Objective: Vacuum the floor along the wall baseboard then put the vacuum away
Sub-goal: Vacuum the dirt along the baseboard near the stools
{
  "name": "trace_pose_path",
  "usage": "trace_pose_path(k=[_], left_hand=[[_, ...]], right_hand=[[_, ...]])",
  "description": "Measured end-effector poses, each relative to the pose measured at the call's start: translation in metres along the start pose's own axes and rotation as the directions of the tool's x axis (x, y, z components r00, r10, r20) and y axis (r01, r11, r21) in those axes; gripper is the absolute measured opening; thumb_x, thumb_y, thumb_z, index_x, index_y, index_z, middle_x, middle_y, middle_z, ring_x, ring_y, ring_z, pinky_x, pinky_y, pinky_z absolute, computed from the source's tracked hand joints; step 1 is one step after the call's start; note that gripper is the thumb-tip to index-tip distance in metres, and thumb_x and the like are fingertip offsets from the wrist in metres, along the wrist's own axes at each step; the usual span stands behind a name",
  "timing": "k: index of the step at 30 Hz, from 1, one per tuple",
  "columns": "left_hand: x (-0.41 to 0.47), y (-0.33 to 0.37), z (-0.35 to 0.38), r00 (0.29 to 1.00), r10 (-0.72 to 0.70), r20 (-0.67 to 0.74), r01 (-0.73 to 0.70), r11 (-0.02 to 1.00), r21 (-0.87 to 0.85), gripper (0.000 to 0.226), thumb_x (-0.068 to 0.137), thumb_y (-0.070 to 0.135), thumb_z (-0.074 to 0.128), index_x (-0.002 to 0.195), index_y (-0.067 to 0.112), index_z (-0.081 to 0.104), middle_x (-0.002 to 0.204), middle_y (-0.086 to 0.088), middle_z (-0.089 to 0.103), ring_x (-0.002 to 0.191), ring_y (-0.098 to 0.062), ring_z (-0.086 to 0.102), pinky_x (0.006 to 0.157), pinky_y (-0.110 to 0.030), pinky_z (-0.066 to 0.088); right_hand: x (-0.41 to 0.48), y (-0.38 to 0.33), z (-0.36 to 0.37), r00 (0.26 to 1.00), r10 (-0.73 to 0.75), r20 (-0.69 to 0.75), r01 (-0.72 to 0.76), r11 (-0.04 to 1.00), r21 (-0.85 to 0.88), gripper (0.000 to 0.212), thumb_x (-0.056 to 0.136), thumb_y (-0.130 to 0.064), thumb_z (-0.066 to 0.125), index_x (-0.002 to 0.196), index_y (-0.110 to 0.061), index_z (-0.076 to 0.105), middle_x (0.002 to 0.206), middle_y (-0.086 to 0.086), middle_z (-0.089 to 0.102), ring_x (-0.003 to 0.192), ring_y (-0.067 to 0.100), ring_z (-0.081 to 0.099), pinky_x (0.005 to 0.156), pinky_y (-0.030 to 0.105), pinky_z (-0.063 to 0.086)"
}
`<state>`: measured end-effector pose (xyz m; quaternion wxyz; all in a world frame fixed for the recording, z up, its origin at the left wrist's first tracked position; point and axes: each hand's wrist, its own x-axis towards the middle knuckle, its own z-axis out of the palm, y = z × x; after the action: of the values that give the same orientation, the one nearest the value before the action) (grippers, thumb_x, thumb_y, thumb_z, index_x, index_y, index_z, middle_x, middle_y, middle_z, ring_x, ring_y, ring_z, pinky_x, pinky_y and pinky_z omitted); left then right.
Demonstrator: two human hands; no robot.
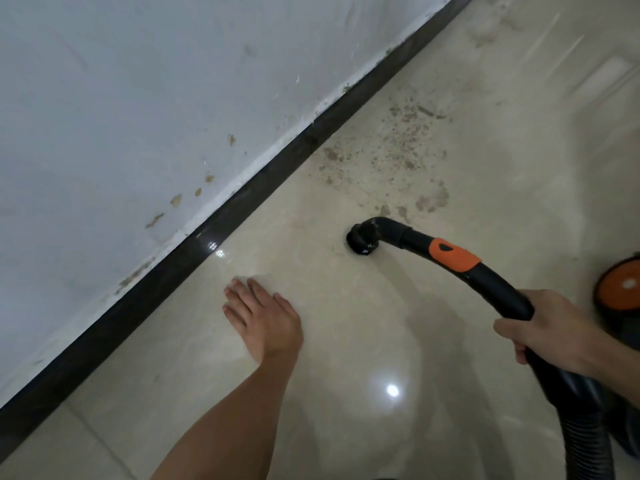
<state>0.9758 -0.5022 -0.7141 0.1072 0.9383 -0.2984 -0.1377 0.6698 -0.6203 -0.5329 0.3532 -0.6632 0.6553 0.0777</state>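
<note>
My right hand (543,330) grips the black curved vacuum handle (485,278), which carries an orange slider. Its round black nozzle (360,239) rests on the glossy beige floor tile (346,341), a short way out from the dark baseboard (221,223). A patch of brown dirt and crumbs (388,147) lies on the floor just beyond the nozzle, reaching toward the baseboard. My left hand (263,317) lies flat on the floor with fingers spread, between the baseboard and the nozzle, holding nothing. The ribbed hose (585,441) runs down to the lower right.
The white wall (138,98) above the baseboard is scuffed and stained. The vacuum's black and orange body (620,285) sits at the right edge, partly out of view. More faint dirt (491,26) lies farther along the floor.
</note>
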Motion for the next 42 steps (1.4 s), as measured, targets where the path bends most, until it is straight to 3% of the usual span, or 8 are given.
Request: trace_pose_path(k=[3, 8, 15, 26, 30, 33, 36, 42], left_hand=[[0.0, 0.0, 0.0, 1.0, -0.009, -0.005, 0.009, 1.0, -0.007, 0.059, 0.098, 0.027, 0.033, 0.149, -0.002, 0.023, 0.158, -0.024, 0.013, 0.147, -0.039, 0.006, 0.119, -0.05, 0.001], [-0.001, 0.004, -0.002, 1.0, -0.003, -0.006, 0.003, 1.0, -0.002, 0.058, 0.1, 0.027, 0.032, 0.149, -0.002, 0.021, 0.158, -0.024, 0.011, 0.147, -0.039, 0.006, 0.119, -0.051, 0.001], [-0.001, 0.003, -0.001, 1.0, 0.003, -0.017, -0.002, 1.0, 0.024, 0.059, 0.099, 0.029, 0.03, 0.15, 0.0, 0.021, 0.158, -0.023, 0.013, 0.147, -0.038, 0.006, 0.119, -0.05, 0.001], [0.0, -0.002, 0.004, 1.0, 0.008, -0.018, -0.007, 0.999, 0.04, 0.059, 0.099, 0.027, 0.031, 0.149, -0.002, 0.022, 0.157, -0.025, 0.014, 0.146, -0.039, 0.008, 0.118, -0.051, 0.002], [-0.001, -0.005, 0.007, 0.998, 0.056, -0.038, -0.054, 0.997, 0.055, 0.056, 0.097, 0.025, 0.035, 0.145, -0.004, 0.03, 0.154, -0.03, 0.02, 0.143, -0.044, 0.013, 0.117, -0.056, 0.006], [0.001, -0.008, 0.011, 0.992, 0.116, -0.053, -0.112, 0.99, 0.085, 0.056, 0.097, 0.025, 0.033, 0.146, -0.002, 0.03, 0.155, -0.027, 0.02, 0.144, -0.042, 0.014, 0.116, -0.056, 0.005], [0.0, -0.006, 0.008, 0.985, 0.17, -0.023, -0.167, 0.979, 0.117, 0.056, 0.098, 0.026, 0.029, 0.148, 0.001, 0.026, 0.157, -0.024, 0.018, 0.146, -0.039, 0.011, 0.118, -0.053, 0.005], [0.004, 0.008, 0.004, 0.985, 0.175, -0.016, -0.172, 0.98, 0.104, 0.056, 0.099, 0.026, 0.031, 0.148, 0.0, 0.026, 0.157, -0.024, 0.016, 0.146, -0.039, 0.01, 0.119, -0.05, 0.005]], right_hand=[[-0.013, 0.004, 0.015, 1.0, -0.02, 0.001, 0.02, 1.0, 0.017, 0.012, 0.077, -0.008, 0.071, 0.078, -0.006, 0.06, 0.05, 0.009, 0.066, 0.042, 0.02, 0.064, 0.042, 0.019, 0.046], [0.004, -0.034, 0.052, 0.991, -0.078, -0.113, 0.088, 0.992, 0.091, 0.013, 0.073, -0.017, 0.072, 0.078, -0.016, 0.06, 0.049, 0.004, 0.065, 0.041, 0.016, 0.065, 0.048, 0.027, 0.047], [0.03, -0.098, 0.093, 0.968, -0.253, 0.002, 0.252, 0.966, 0.052, 0.017, 0.073, -0.026, 0.069, 0.082, -0.024, 0.055, 0.064, 0.003, 0.067, 0.043, 0.013, 0.066, 0.053, 0.035, 0.058], [-0.034, 0.07, 0.032, 0.977, 0.079, -0.199, -0.061, 0.993, 0.099, 0.012, 0.076, -0.01, 0.074, 0.073, -0.011, 0.062, 0.047, 0.006, 0.065, 0.04, 0.018, 0.064, 0.041, 0.024, 0.046], [-0.039, 0.127, 0.026, 0.927, 0.256, -0.273, -0.21, 0.96, 0.185, 0.022, 0.077, -0.013, 0.076, 0.061, -0.004, 0.063, 0.047, 0.01, 0.065, 0.046, 0.028, 0.067, 0.059, 0.039, 0.056], [-0.028, 0.137, 0.028, 0.903, 0.28, -0.326, -0.187, 0.939, 0.29, 0.026, 0.076, -0.014, 0.075, 0.058, 0.0, 0.063, 0.048, 0.013, 0.065, 0.046, 0.031, 0.067, 0.063, 0.047, 0.058], [-0.013, 0.112, 0.036, 0.914, 0.253, -0.318, -0.135, 0.927, 0.35, 0.025, 0.075, -0.019, 0.073, 0.059, -0.002, 0.065, 0.047, 0.01, 0.066, 0.041, 0.02, 0.065, 0.053, 0.033, 0.05], [0.011, 0.064, 0.048, 0.946, 0.19, -0.263, -0.052, 0.889, 0.456, 0.016, 0.074, -0.015, 0.071, 0.077, -0.001, 0.064, 0.047, 0.006, 0.065, 0.042, 0.022, 0.067, 0.04, 0.021, 0.045]])
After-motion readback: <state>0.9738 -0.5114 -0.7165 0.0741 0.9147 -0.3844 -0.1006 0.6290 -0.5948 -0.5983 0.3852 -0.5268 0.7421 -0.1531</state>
